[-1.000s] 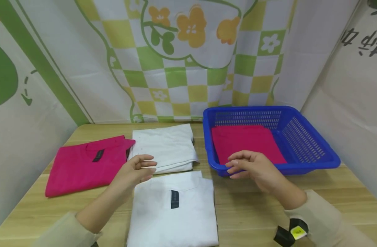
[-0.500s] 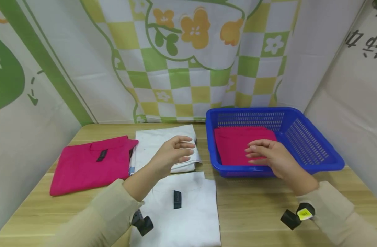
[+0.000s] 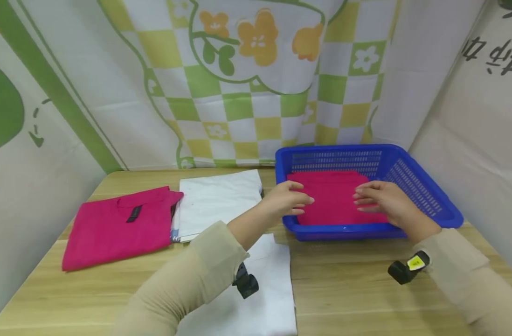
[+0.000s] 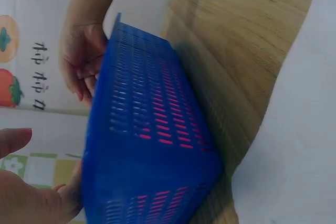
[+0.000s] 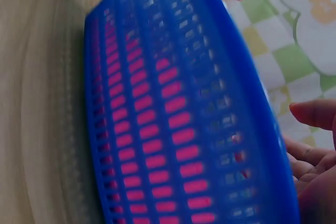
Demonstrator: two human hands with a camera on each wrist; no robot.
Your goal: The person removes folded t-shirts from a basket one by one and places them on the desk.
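Observation:
A blue slotted basket [image 3: 348, 231] stands on the right of the wooden table [image 3: 344, 289], with a folded pink garment [image 3: 333, 200] lying flat inside. My left hand [image 3: 287, 198] reaches over the basket's left front corner, its fingers loosely extended at the garment's left edge. My right hand [image 3: 375, 197] lies over the garment's right part, fingers relaxed. Neither hand plainly grips anything. In the left wrist view the basket wall [image 4: 152, 145] fills the middle and pink shows through its slots. In the right wrist view my fingers [image 5: 315, 145] sit just past the basket's rim [image 5: 268, 103].
A folded white shirt [image 3: 273, 298] lies near the front under my left forearm. Another folded white shirt [image 3: 218, 200] sits behind it, and a folded pink shirt [image 3: 117, 228] lies at the left. Patterned cloth walls close in the table at the back and both sides.
Both hands have moved forward and right from above the table, over the basket's front rim, to the pink garment inside. The shirts on the table have not moved.

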